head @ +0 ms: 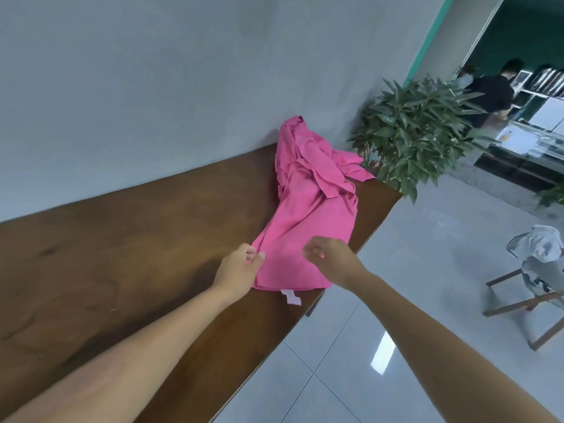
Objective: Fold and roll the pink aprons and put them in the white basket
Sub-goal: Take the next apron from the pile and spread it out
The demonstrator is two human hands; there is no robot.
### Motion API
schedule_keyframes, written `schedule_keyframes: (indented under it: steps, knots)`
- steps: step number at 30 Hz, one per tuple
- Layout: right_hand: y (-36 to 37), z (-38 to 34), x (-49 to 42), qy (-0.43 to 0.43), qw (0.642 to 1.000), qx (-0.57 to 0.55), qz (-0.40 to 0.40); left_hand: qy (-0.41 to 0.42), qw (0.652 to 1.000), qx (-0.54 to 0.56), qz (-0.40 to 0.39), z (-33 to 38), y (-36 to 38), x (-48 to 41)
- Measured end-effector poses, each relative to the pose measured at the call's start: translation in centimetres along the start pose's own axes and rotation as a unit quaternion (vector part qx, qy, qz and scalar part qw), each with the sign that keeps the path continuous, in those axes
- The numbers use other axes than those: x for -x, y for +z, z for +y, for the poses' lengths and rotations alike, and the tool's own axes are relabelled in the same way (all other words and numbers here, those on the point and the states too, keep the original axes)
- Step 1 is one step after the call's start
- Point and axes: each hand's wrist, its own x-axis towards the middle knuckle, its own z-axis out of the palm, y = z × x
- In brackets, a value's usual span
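Single head-worn wide-angle view, looking forward and down along a table.

The only camera sat on the person's head and faced down over the brown table [122, 254], close enough that both forearms entered from the bottom edge and reached to the left hand [239, 268] and right hand [334, 259] near the middle of the frame, at the near end of the pink aprons [308, 215]. The view was rolled, so the table's edge and the grey wall [152, 87] behind it ran diagonally; the wide lens also took in the tiled floor [396, 285] on the right and a plant [418, 132] farther off.
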Motion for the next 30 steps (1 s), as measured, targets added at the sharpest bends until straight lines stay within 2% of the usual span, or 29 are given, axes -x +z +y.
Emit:
schedule_keyframes:
  steps: [4, 6, 12, 17, 20, 23, 28, 30]
  knots:
    - [1.7, 2.9, -0.2, 0.026, 0.996, 0.028, -0.078, -0.061, 0.993, -0.087, 0.042, -0.2, 1.7, -2.9]
    - [3.0, 4.0, -0.3, -0.003, 0.994, 0.047, -0.103, -0.086, 0.987, -0.116, 0.073, -0.5, 2.3, -4.0]
    - [6.6, 6.0, -1.3, -0.159, 0.986, 0.054, 0.000, -0.145, 0.974, -0.156, 0.078, -0.3, 3.3, -4.8]
    - [9.0, 7.1, -1.8, -0.216, 0.970, 0.101, 0.051, -0.150, 0.972, -0.162, 0.079, -0.5, 3.3, -4.2]
    - [9.6, 7.4, -1.4, -0.208, 0.966, 0.137, 0.062, -0.150, 0.976, -0.125, 0.095, -0.8, 3.0, -3.9]
    - [9.4, 6.9, -0.9, -0.178, 0.975, 0.125, 0.050, -0.155, 0.979, -0.069, 0.117, -1.0, 2.3, -3.4]
    - [8.1, 5.5, 0.0, -0.141, 0.981, 0.130, -0.030, -0.139, 0.981, -0.032, 0.130, -0.2, 1.6, -1.9]
    - [7.9, 4.8, 1.0, -0.126, 0.983, 0.127, -0.031, -0.125, 0.983, -0.019, 0.131, -0.2, 1.2, -1.3]
